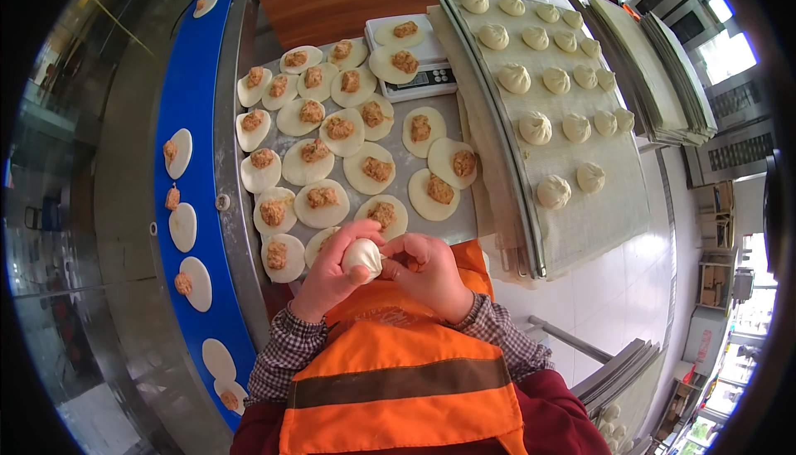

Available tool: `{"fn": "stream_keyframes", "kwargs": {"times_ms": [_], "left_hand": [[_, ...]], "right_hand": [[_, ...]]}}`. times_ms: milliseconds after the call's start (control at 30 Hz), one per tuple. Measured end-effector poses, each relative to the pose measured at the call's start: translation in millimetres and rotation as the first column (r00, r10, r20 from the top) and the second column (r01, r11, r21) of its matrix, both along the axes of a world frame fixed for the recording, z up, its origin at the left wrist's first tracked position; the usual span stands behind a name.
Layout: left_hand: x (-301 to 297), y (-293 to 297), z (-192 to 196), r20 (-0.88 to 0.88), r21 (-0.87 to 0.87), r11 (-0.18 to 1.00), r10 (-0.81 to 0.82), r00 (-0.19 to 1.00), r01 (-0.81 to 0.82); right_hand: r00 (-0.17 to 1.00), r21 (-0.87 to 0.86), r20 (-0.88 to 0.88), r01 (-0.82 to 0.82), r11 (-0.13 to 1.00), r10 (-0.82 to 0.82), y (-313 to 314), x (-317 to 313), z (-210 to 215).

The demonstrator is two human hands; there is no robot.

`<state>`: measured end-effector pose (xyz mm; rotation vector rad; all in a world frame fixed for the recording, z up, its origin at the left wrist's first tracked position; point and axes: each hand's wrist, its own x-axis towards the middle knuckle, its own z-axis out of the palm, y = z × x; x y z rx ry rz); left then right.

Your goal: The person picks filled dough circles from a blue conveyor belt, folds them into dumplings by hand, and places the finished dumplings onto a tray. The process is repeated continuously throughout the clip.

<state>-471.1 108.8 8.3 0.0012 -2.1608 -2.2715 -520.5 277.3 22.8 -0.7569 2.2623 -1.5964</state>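
A white, rounded bun point(362, 258) with its filling enclosed sits in my left hand point(332, 270), whose fingers and thumb wrap round it. My right hand point(424, 271) pinches the bun's pleated side with thumb and forefinger. Both hands are just over the near edge of the metal table, in front of my orange apron point(398, 372). Right beyond them lie round dough wrappers, each with a lump of minced filling; the closest is a wrapper point(398, 225) partly behind my fingers. Several more filled wrappers point(322, 198) cover the table.
A blue conveyor belt point(203, 231) on the left carries wrappers, some with filling. At the back stands a white scale point(419, 82) with wrappers on it. To the right, a cloth-lined tray point(597, 215) holds rows of pleated buns point(535, 128). Stacked trays point(663, 82) stand farther right.
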Motion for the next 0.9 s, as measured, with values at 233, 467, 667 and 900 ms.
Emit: {"fn": "stream_keyframes", "kwargs": {"times_ms": [233, 467, 667, 900], "left_hand": [[4, -8, 1, 0.323, 0.16, 0.987, -0.04, 0.945, -0.013], [-2, 10, 7, -0.057, 0.031, 0.984, 0.177, 0.983, -0.175], [-3, 10, 0, 0.296, 0.339, 0.917, 0.11, 0.949, -0.212], [-11, 10, 1, 0.469, 0.494, 0.85, -0.083, 0.879, -0.184]], "right_hand": [[0.861, 0.05, -0.501, -0.074, 0.996, 0.089, -3, -1, 7], [0.936, -0.001, -0.334, -0.116, 0.993, 0.109, -4, -4, 9], [0.978, -0.008, -0.201, -0.058, 0.998, 0.055, -5, -1, 20], [0.823, 0.083, -0.559, -0.066, 0.994, 0.101, -3, -3, 5]]}}
